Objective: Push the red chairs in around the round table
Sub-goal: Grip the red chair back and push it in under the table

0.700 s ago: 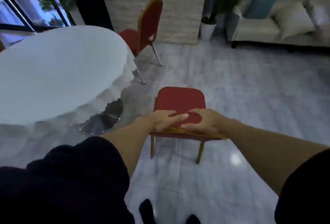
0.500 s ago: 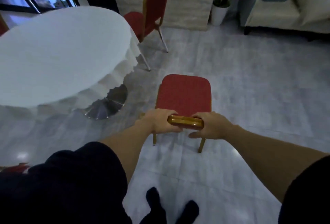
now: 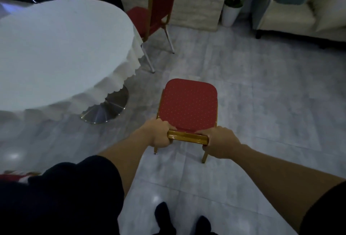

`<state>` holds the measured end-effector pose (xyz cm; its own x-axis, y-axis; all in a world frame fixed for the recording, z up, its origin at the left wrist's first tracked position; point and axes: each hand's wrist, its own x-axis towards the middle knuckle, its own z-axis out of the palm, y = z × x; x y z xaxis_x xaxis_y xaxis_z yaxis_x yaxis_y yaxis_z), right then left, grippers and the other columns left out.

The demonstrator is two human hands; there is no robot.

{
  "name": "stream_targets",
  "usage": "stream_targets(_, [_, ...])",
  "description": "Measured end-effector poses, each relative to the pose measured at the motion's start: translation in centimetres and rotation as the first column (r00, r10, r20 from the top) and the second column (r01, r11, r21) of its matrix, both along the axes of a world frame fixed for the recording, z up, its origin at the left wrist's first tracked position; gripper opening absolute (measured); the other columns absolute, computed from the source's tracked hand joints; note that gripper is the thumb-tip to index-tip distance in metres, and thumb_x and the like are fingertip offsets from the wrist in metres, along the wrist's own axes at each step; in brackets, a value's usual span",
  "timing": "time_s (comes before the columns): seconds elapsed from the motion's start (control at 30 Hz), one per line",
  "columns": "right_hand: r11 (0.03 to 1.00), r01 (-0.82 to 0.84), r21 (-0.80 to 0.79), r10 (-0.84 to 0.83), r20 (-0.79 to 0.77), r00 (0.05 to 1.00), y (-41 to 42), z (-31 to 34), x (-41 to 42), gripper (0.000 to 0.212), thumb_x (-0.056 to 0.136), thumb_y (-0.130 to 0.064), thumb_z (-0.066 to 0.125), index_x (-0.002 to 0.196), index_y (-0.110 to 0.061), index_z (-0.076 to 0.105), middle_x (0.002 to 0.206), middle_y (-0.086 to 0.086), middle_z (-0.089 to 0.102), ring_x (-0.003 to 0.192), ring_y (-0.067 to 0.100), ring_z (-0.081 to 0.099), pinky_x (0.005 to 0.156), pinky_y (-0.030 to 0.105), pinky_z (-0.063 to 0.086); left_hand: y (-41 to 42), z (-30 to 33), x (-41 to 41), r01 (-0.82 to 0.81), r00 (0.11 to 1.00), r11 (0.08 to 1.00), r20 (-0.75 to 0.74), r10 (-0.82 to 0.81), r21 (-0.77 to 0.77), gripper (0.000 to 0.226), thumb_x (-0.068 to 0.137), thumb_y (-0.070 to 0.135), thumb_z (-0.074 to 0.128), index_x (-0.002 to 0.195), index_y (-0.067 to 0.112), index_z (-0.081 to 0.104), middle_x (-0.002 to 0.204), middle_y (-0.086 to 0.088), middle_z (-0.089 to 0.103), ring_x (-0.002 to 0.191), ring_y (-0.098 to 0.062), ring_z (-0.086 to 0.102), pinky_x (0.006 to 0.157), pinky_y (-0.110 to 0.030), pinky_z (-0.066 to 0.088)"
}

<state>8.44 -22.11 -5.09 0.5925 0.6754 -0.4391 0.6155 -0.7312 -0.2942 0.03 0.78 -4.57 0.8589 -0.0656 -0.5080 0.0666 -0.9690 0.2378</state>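
A red chair [image 3: 188, 104] with a dotted seat and gold frame stands on the floor in front of me, apart from the table. My left hand [image 3: 159, 134] and my right hand [image 3: 219, 142] both grip the gold top rail of its backrest. The round table [image 3: 56, 51] with a white scalloped cloth fills the left side, on a shiny metal base [image 3: 106, 109]. A second red chair [image 3: 159, 8] stands at the table's far right edge, its seat partly under the cloth.
A cream sofa [image 3: 292, 15] with cushions sits at the back right, next to a white plant pot [image 3: 230, 14] and a pale brick pillar [image 3: 198, 0]. Grey tiled floor [image 3: 262, 94] spreads to the right. A red object [image 3: 11, 176] peeks in at the left edge.
My hands shifted from lying over the backrest to gripping its top rail, one at each end. The view has tilted down and the chair's seat now shows in full.
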Motion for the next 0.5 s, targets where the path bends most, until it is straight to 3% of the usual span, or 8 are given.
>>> stream_targets(0.13, [0.998, -0.065, 0.004, 0.065, 0.017, 0.998, -0.8, -0.2, 1.3, 0.051, 0.090, -0.025, 0.064, 0.132, -0.055, 0.065, 0.105, -0.011, 0.076, 0.081, 0.014, 0.061, 0.074, 0.030, 0.053, -1.1, -0.3, -0.1, -0.067, 0.998, 0.998, -0.015, 0.067, 0.008, 0.032, 0.090, 0.038, 0.056, 0.118, 0.037, 0.071, 0.102, 0.002, 0.074, 0.097, -0.025, 0.069, 0.092, -0.036, 0.052])
stream_targets(0.3, [0.980, -0.198, 0.000, 0.198, 0.005, 0.980, -1.7, 0.1, 4.3, 0.050, 0.091, -0.023, 0.064, 0.129, -0.054, 0.067, 0.100, -0.013, 0.075, 0.082, 0.013, 0.061, 0.073, 0.029, 0.050, -4.0, -0.1, -0.5, -0.212, 0.977, 0.977, 0.008, 0.212, 0.008, 0.027, 0.092, 0.037, 0.056, 0.113, 0.035, 0.072, 0.096, 0.001, 0.071, 0.098, -0.029, 0.069, 0.096, -0.042, 0.054])
stream_targets(0.5, [0.915, -0.403, -0.020, 0.404, 0.030, 0.914, -3.3, 0.2, 7.7, 0.046, 0.088, -0.026, 0.062, 0.123, -0.055, 0.068, 0.088, -0.018, 0.062, 0.081, 0.015, 0.059, 0.076, 0.033, 0.055, -9.2, -0.5, -1.5, -0.450, 0.893, 0.893, 0.023, 0.450, -0.001, 0.024, 0.089, 0.039, 0.054, 0.105, 0.037, 0.073, 0.103, 0.000, 0.075, 0.100, -0.031, 0.068, 0.087, -0.038, 0.051])
